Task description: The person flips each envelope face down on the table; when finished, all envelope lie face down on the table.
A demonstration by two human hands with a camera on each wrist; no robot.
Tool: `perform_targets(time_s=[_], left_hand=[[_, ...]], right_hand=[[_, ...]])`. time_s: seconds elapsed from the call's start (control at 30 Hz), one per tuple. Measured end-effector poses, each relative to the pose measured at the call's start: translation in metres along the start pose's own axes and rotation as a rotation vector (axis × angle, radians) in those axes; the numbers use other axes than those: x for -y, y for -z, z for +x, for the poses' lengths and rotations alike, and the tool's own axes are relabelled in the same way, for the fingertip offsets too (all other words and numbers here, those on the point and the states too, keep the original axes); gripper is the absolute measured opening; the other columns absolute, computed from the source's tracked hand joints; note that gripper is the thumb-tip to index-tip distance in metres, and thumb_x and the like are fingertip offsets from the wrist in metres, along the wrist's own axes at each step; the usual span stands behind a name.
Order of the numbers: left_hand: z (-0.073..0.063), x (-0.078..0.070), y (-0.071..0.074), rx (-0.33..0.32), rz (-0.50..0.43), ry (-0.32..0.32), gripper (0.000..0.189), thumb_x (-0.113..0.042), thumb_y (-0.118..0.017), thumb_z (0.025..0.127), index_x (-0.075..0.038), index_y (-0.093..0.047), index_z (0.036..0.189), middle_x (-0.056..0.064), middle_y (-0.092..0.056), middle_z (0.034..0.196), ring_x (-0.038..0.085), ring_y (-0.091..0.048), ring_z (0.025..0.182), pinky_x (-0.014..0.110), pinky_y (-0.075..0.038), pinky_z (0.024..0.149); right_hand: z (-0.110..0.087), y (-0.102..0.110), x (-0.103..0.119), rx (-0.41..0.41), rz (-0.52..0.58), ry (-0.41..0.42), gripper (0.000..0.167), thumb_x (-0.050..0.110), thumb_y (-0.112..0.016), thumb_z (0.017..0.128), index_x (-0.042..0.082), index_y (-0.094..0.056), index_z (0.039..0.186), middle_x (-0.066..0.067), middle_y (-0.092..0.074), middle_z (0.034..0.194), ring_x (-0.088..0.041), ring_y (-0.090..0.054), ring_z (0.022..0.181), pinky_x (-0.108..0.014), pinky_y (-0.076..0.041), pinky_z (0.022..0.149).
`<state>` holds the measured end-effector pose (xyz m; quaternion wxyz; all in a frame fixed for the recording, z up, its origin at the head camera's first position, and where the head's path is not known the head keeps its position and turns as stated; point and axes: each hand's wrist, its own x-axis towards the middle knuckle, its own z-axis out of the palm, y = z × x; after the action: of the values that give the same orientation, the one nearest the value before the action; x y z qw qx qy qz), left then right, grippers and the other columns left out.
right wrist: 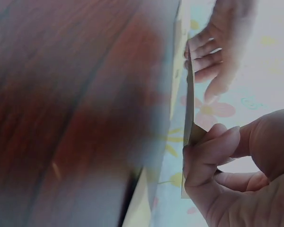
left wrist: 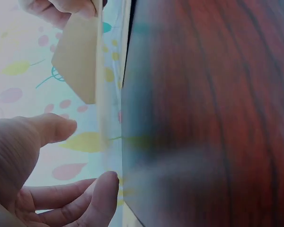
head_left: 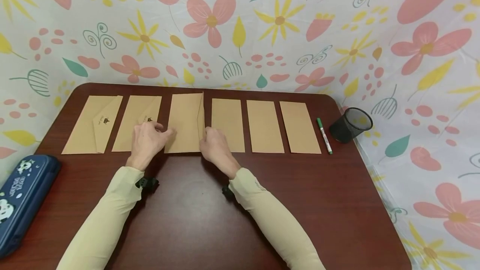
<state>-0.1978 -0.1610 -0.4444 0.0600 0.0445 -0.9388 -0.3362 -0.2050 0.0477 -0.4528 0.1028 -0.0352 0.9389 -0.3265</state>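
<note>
Third from the left in the row, a brown paper envelope (head_left: 183, 122) is lifted slightly off the table. My right hand (head_left: 218, 148) pinches its right edge near the lower corner, where the flap stands partly folded; the right wrist view shows thumb and fingers (right wrist: 213, 151) closed on the paper. At the opposite edge is my left hand (head_left: 147, 141), its thumb (left wrist: 57, 127) and fingers apart beside the envelope, loosely bent. Left of it lie two more envelopes, one (head_left: 136, 111) partly under the left hand and the other (head_left: 84, 126) with a small dark print on its flap.
Right of the hands lie three flat envelopes (head_left: 265, 126). Beyond them are a green-capped marker (head_left: 324, 136) and a black mesh cup (head_left: 348, 126). A blue pencil case (head_left: 28, 199) sits at the table's left edge. Behind hangs a flowered cloth (head_left: 240, 61).
</note>
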Motion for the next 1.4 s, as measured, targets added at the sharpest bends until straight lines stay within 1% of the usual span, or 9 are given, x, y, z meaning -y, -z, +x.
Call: perform_targets(time_s=[0.07, 0.23, 0.33, 0.43, 0.57, 0.7, 0.9, 1.0, 1.4], left_hand=[[0.001, 0.0, 0.001, 0.035, -0.04, 0.032, 0.056, -0.045, -0.074, 0.096, 0.007, -0.079, 0.116, 0.03, -0.08, 0.115, 0.049, -0.075, 0.105, 0.056, -0.061, 0.088], [0.003, 0.0, 0.004, 0.163, -0.2, 0.103, 0.071, -0.051, -0.077, 0.095, 0.008, -0.072, 0.133, 0.029, -0.076, 0.129, 0.044, -0.07, 0.12, 0.04, -0.058, 0.087], [0.005, -0.001, 0.006, 0.245, -0.333, 0.168, 0.074, -0.045, -0.081, 0.096, 0.009, -0.063, 0.143, 0.029, -0.068, 0.14, 0.036, -0.066, 0.121, 0.028, -0.052, 0.083], [0.006, -0.002, 0.006, 0.288, -0.439, 0.23, 0.073, -0.04, -0.082, 0.096, 0.007, -0.059, 0.147, 0.019, -0.065, 0.136, 0.025, -0.061, 0.118, 0.024, -0.048, 0.084], [0.007, -0.002, 0.007, 0.307, -0.541, 0.276, 0.064, -0.033, -0.084, 0.096, 0.004, -0.06, 0.143, -0.002, -0.066, 0.112, 0.009, -0.059, 0.103, 0.022, -0.047, 0.086], [0.007, -0.004, 0.008, 0.297, -0.585, 0.294, 0.063, -0.029, -0.085, 0.095, 0.004, -0.058, 0.142, -0.007, -0.061, 0.105, 0.004, -0.057, 0.095, 0.018, -0.048, 0.083], [0.007, -0.005, 0.009, 0.276, -0.628, 0.286, 0.053, -0.024, -0.085, 0.095, 0.003, -0.061, 0.134, -0.014, -0.063, 0.093, 0.0, -0.059, 0.085, 0.016, -0.05, 0.076], [0.007, -0.005, 0.01, 0.277, -0.653, 0.284, 0.047, -0.023, -0.085, 0.095, 0.0, -0.062, 0.129, -0.017, -0.064, 0.088, -0.001, -0.06, 0.082, 0.016, -0.051, 0.074], [0.004, -0.005, 0.008, 0.308, -0.696, 0.258, 0.047, -0.02, -0.082, 0.097, 0.004, -0.063, 0.133, -0.021, -0.069, 0.081, -0.005, -0.065, 0.079, 0.015, -0.055, 0.074]], right_hand=[[-0.011, 0.012, 0.008, 0.012, 0.035, 0.006, 0.013, 0.005, -0.055, 0.104, 0.0, -0.061, 0.093, -0.003, -0.046, 0.071, -0.019, -0.05, 0.063, -0.029, -0.045, 0.058], [0.007, -0.005, -0.017, -0.007, 0.04, 0.033, 0.017, 0.013, -0.055, 0.105, 0.003, -0.067, 0.112, -0.001, -0.05, 0.068, -0.015, -0.051, 0.05, -0.031, -0.047, 0.054], [0.017, -0.015, -0.029, -0.023, 0.062, 0.049, 0.017, 0.016, -0.054, 0.104, 0.007, -0.067, 0.111, -0.001, -0.05, 0.068, -0.013, -0.048, 0.049, -0.03, -0.045, 0.053], [0.003, -0.001, -0.016, -0.027, 0.06, 0.052, 0.014, 0.014, -0.055, 0.105, 0.005, -0.066, 0.107, -0.002, -0.05, 0.071, -0.014, -0.046, 0.052, -0.029, -0.043, 0.054], [-0.013, 0.012, -0.003, -0.04, 0.055, 0.06, 0.014, 0.011, -0.054, 0.107, 0.003, -0.064, 0.102, -0.002, -0.05, 0.072, -0.012, -0.043, 0.053, -0.026, -0.038, 0.054], [-0.017, 0.015, -0.002, -0.062, 0.086, 0.101, 0.015, 0.011, -0.056, 0.106, 0.001, -0.064, 0.1, -0.001, -0.05, 0.073, -0.011, -0.043, 0.056, -0.025, -0.036, 0.054], [-0.024, 0.022, 0.004, -0.089, 0.149, 0.148, 0.035, 0.026, -0.057, 0.112, 0.001, -0.073, 0.131, -0.007, -0.074, 0.099, -0.016, -0.064, 0.086, -0.03, -0.055, 0.081], [-0.022, 0.021, 0.001, -0.082, 0.169, 0.161, 0.04, 0.032, -0.057, 0.114, 0.002, -0.073, 0.134, -0.012, -0.079, 0.109, -0.022, -0.069, 0.095, -0.038, -0.058, 0.091], [-0.007, 0.015, -0.008, -0.005, 0.356, 0.072, 0.056, 0.032, -0.072, 0.105, -0.006, -0.063, 0.145, -0.009, -0.073, 0.096, -0.013, -0.062, 0.071, -0.023, -0.05, 0.066]])
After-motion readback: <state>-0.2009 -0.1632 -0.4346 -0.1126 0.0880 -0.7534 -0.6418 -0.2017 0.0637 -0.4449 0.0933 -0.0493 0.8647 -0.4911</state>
